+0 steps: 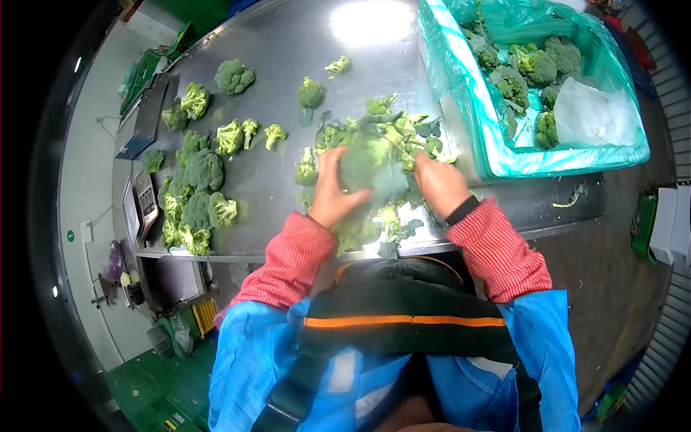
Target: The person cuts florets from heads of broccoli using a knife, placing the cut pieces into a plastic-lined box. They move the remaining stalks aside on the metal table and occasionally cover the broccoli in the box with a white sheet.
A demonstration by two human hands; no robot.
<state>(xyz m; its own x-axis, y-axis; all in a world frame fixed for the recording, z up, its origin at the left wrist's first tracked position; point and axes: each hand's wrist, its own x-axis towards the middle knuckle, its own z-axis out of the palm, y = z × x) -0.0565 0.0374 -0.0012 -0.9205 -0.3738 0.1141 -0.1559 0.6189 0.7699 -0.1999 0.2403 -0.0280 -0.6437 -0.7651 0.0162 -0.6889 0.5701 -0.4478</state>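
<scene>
My left hand (337,191) curls around the near left side of a broccoli head (361,162), which is smeared by motion. Closed in a fist, my right hand (440,186) is just right of that head, by its leaves (391,181). A thin pale line runs from the right fist toward the broccoli; I cannot make out whether it is a blade or a stalk. Around both hands lies a pile of broccoli pieces, cut stalks and leaves (414,126). A small floret (306,167) rests just left of my left hand.
Trimmed broccoli heads (204,170) are grouped on the left of the metal table (277,65). A crate lined with green plastic (475,137) stands at the right, holding broccoli and a white sheet (594,115). A scale (145,194) sits at the left edge.
</scene>
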